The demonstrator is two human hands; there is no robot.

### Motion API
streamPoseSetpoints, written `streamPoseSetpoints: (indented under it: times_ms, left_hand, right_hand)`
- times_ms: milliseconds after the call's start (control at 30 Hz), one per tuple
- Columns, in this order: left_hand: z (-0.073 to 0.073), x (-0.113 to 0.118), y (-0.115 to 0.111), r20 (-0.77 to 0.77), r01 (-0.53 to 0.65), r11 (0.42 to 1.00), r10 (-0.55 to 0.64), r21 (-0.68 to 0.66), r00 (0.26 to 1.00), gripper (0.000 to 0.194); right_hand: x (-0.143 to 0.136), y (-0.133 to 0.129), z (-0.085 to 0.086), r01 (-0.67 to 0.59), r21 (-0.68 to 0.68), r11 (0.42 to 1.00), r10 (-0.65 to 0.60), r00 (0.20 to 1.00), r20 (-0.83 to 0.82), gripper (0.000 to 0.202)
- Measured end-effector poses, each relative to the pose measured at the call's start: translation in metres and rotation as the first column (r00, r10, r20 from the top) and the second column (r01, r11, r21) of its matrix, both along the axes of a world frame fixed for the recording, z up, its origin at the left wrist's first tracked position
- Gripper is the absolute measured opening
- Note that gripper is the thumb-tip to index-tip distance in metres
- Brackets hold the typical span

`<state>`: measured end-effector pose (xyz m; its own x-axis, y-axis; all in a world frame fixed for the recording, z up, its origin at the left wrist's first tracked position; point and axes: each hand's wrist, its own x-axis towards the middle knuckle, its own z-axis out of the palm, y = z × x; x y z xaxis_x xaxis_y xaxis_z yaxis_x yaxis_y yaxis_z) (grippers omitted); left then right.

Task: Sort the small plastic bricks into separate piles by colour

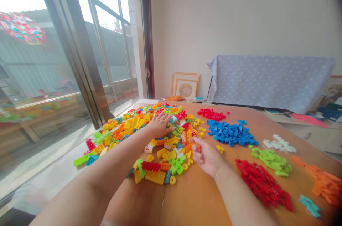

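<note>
A large mixed pile of coloured plastic building blocks spreads over the wooden table. On top of the pile lies my left hand, palm down with its fingers spread. Curled at the pile's right edge is my right hand, its fingers closed on a small orange building block. The fingers cover part of that block. Near the front of the pile are a dark red toothed block, a yellow block and a green cross-shaped block.
Sorted by colour on the table are blue, red, lime green, white and orange heaps. Teal pieces lie near the right edge. A window borders the left side.
</note>
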<state>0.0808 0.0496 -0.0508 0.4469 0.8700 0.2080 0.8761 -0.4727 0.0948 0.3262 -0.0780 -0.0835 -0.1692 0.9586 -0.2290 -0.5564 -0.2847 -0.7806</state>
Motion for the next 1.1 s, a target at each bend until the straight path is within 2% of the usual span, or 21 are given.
streamPoseSetpoints:
  times_ms: [100, 200, 333, 467, 567, 633, 700, 833, 967, 1100]
  left_hand:
    - [0.007, 0.006, 0.006, 0.064, -0.032, 0.999, 0.031, 0.017, 0.997, 0.087]
    - [0.021, 0.001, 0.002, 0.12, -0.038, 0.998, 0.032, 0.047, 0.992, 0.079]
    - [0.039, -0.023, -0.014, 0.171, -0.022, 0.997, 0.01, 0.069, 0.985, 0.062]
    - [0.047, -0.058, -0.031, 0.177, -0.048, 0.998, 0.042, 0.03, 0.983, 0.038]
    - [0.047, -0.083, -0.042, 0.155, -0.09, 0.995, 0.097, -0.05, 0.983, 0.029]
    - [0.045, -0.094, -0.05, 0.129, -0.076, 0.988, 0.094, -0.137, 0.987, 0.026]
    - [0.041, -0.098, -0.057, 0.108, -0.034, 0.971, 0.061, -0.237, 0.992, 0.031]
    - [0.031, -0.088, -0.063, 0.135, 0.023, 0.935, 0.026, -0.353, 0.991, 0.05]
    - [0.021, -0.07, -0.049, 0.253, 0.007, 0.935, 0.089, -0.354, 0.963, 0.047]
    - [0.015, -0.056, -0.03, 0.412, 0.016, 0.932, 0.145, -0.362, 0.9, 0.049]
  right_hand:
    - [0.0, 0.0, 0.0, 0.006, 0.003, 1.0, -0.006, 1.0, -0.003, 0.018]
    - [0.001, 0.0, 0.0, 0.002, 0.005, 1.0, -0.002, 1.0, 0.008, 0.018]
    - [0.001, -0.001, 0.0, -0.003, 0.016, 1.0, 0.002, 1.0, 0.028, 0.02]
    - [-0.001, -0.003, 0.003, -0.003, 0.014, 1.0, 0.003, 0.999, 0.042, 0.02]
    - [-0.002, -0.004, 0.003, 0.002, 0.014, 1.0, -0.003, 0.998, 0.056, 0.021]
    - [-0.002, -0.004, 0.002, -0.001, 0.017, 1.0, 0.0, 0.998, 0.06, 0.021]
    - [-0.002, -0.004, 0.0, -0.006, 0.022, 1.0, 0.004, 0.998, 0.065, 0.021]
    - [-0.002, -0.002, -0.002, -0.001, 0.028, 1.0, -0.001, 0.996, 0.09, 0.021]
    - [-0.003, -0.001, -0.004, -0.008, 0.026, 1.0, 0.005, 0.995, 0.104, 0.021]
    - [-0.004, -0.001, -0.005, -0.013, 0.023, 1.0, 0.011, 0.994, 0.106, 0.02]
